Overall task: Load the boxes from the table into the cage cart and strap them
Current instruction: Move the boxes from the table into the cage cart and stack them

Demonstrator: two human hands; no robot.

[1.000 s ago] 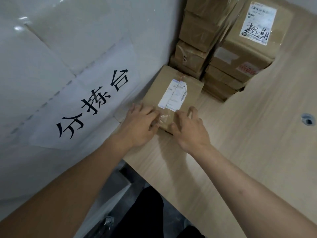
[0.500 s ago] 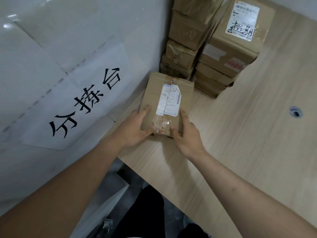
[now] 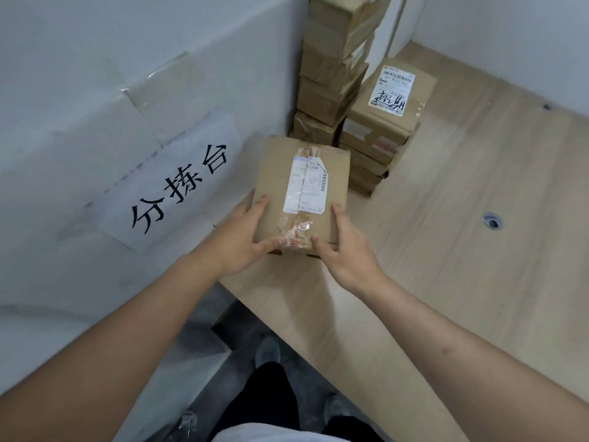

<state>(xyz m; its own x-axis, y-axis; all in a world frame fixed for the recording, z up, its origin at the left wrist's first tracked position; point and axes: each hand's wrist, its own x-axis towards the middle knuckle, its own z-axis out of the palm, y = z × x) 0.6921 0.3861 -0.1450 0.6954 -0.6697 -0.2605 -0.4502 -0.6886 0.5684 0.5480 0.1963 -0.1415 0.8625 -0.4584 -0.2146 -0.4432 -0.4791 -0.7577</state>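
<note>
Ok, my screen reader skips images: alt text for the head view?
Two bare hands, left and right, hold a labelled cardboard box at a wooden table's corner. More boxes are stacked behind it against a white wall.

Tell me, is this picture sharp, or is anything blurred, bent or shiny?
Head view: soft throughout; the print on the white label of the held brown cardboard box is unreadable; clear tape near both hands glints; the wide lens bows the pale wooden table edge; soft, even lighting, faint shadows.
</note>
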